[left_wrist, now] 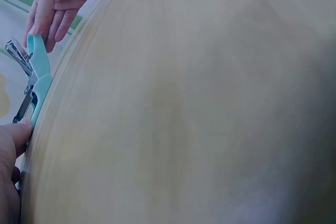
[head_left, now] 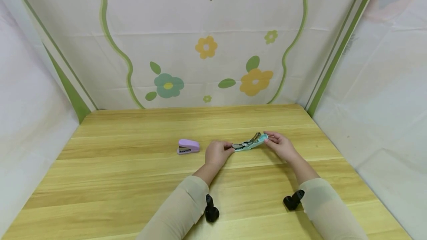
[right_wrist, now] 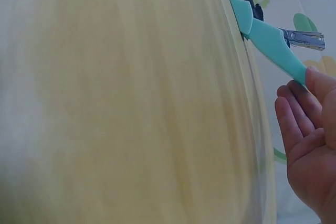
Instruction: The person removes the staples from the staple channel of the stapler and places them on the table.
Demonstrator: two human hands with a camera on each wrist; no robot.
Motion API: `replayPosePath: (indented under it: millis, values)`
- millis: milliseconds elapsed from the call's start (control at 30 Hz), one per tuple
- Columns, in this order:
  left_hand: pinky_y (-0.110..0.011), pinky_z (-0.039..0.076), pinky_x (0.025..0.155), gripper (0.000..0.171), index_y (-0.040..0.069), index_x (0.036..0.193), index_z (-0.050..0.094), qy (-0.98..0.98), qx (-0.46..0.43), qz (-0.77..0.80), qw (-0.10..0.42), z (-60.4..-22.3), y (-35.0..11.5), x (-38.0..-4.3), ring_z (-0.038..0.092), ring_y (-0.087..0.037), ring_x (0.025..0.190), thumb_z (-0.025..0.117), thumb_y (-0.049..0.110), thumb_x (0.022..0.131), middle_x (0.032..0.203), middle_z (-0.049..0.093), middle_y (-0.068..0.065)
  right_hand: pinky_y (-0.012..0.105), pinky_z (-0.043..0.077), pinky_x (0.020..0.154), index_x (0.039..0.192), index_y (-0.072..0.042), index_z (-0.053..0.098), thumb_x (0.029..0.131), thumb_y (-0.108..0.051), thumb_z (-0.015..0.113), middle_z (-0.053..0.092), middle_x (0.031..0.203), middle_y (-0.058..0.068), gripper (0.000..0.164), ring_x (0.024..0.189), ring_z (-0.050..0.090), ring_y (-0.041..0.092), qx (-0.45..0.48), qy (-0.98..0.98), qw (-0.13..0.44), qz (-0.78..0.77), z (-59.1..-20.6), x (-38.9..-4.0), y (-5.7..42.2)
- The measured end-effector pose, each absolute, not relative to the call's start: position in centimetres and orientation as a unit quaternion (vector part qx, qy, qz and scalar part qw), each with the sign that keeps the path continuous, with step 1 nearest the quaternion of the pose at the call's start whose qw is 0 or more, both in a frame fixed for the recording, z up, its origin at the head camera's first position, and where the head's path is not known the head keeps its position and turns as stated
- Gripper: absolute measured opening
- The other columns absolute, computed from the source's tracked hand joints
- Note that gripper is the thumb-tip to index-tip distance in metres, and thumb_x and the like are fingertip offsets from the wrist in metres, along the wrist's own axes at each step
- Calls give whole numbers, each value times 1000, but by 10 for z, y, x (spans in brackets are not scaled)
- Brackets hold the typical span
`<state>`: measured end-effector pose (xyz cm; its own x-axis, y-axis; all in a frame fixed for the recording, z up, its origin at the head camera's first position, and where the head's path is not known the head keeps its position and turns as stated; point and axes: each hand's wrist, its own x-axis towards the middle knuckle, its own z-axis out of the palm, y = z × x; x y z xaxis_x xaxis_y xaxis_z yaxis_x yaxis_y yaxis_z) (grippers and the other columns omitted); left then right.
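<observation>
Your left hand (head_left: 217, 154) and right hand (head_left: 281, 147) are pinching opposite ends of the teal stapler (head_left: 247, 145) between fingers, lower right of the head frame's center; the purple stapler (head_left: 190, 146) is sitting leftward on the desk (head_left: 133, 180).

A creased, off-white, fabric-like backdrop (head_left: 166, 17) rises behind the yellowish wood-grain tabletop (head_left: 116, 184), with printed flowers (head_left: 248, 83) (orange, teal and green). Pale side sheets (head_left: 383, 110) flank the tabletop.

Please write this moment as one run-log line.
left hand: pinches opened teal stapler | right hand: pinches its opposite end | purple stapler: on table
</observation>
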<state>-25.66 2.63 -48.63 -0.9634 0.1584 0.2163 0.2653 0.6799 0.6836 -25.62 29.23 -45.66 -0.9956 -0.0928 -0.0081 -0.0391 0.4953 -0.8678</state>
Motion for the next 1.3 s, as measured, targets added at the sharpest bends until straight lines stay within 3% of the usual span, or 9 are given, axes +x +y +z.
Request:
replayPosePath:
  millis: [300, 433, 633, 733, 1100, 1300]
  values:
    - [-33, 56, 87, 21, 19, 104, 79, -912, -117, -386, 71, -487, 25, -259, 71, -15, 99, 74, 31, 87, 102, 77, 6, 15, 49, 92, 145, -5, 44, 99, -34, 58, 54, 139, 23, 57, 128, 54, 35, -25, 866, 13, -500, -451, -255, 292]
    - [-33, 56, 87, 20, 19, 103, 79, -911, -117, -388, 74, -486, 24, -259, 71, -15, 99, 75, 30, 87, 101, 77, 5, 11, 47, 85, 140, -4, 50, 97, -40, 59, 57, 134, 17, 57, 114, 57, 19, -13, 869, -28, -495, -444, -255, 289]
    - [-34, 55, 89, 20, 19, 104, 79, -911, -114, -390, 70, -484, 24, -258, 70, -15, 101, 74, 30, 88, 103, 77, 4, 17, 51, 74, 128, 0, 59, 98, -30, 61, 62, 110, 3, 42, 86, 56, -1, -18, 857, -80, -509, -429, -250, 275]
    - [-35, 55, 89, 20, 19, 104, 78, -911, -113, -390, 68, -484, 24, -258, 70, -16, 101, 74, 30, 88, 103, 77, 4, 19, 53, 74, 125, 0, 61, 97, -25, 62, 61, 104, 0, 37, 83, 56, 0, -30, 853, -81, -515, -424, -245, 264]
    - [-34, 55, 86, 20, 18, 102, 79, -911, -119, -389, 73, -485, 24, -257, 71, -15, 98, 75, 31, 87, 100, 77, 4, 19, 49, 70, 119, 0, 65, 95, -23, 66, 67, 100, 13, 33, 83, 56, 10, -77, 872, -45, -481, -438, -239, 228]
    - [-32, 56, 83, 20, 17, 102, 79, -910, -124, -390, 73, -487, 25, -258, 71, -14, 95, 74, 30, 87, 99, 77, 4, 20, 44, 61, 117, -2, 68, 95, -22, 65, 63, 87, 7, 29, 74, 52, 15, -69, 877, -14, -476, -450, -244, 219]
